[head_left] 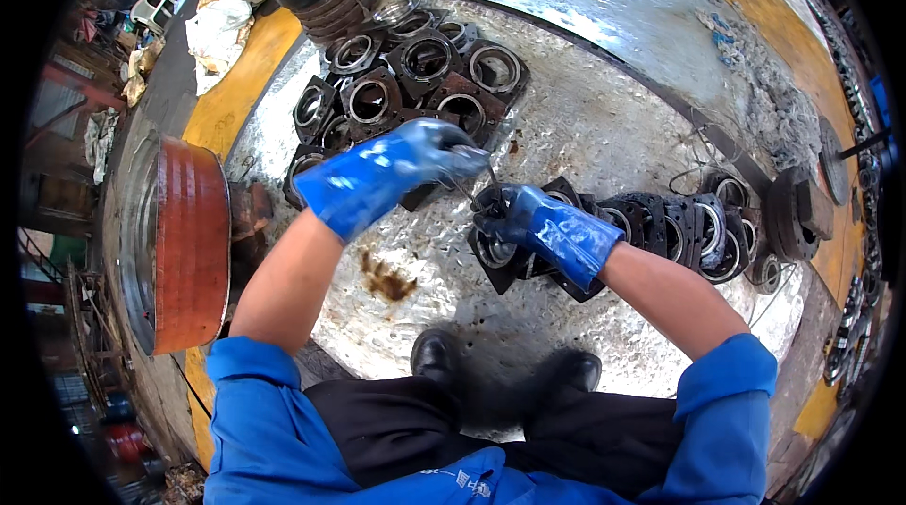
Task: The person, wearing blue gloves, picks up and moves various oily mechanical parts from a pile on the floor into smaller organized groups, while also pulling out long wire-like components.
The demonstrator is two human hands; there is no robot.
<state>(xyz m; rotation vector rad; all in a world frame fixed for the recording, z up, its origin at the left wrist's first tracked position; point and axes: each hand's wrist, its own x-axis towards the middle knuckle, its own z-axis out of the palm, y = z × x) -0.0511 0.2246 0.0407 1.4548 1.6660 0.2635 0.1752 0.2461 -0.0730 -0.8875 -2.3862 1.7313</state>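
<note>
My left hand (444, 151), in a blue glove with dark soiled fingers, reaches to the middle with its fingers closed; motion smears it a little. Close by on the right, my right hand (500, 210), gloved alike, is curled closed above a square-flanged metal housing (494, 250) at the near end of a row. Thin dark wire-like pieces (461, 188) show between the two hands. Which hand grips them, and what the fingers hide, I cannot make out. Behind my left hand lies a cluster of dark flanged housings with shiny round bores (374, 101).
A row of similar housings (675, 236) runs rightward to a round dark metal block (791, 212). An orange-red drum (192, 245) stands at left. Stacked metal rings (330, 9) rise at the far left, topped by blue material. My black shoes (436, 354) stand on the worn metal surface (396, 326).
</note>
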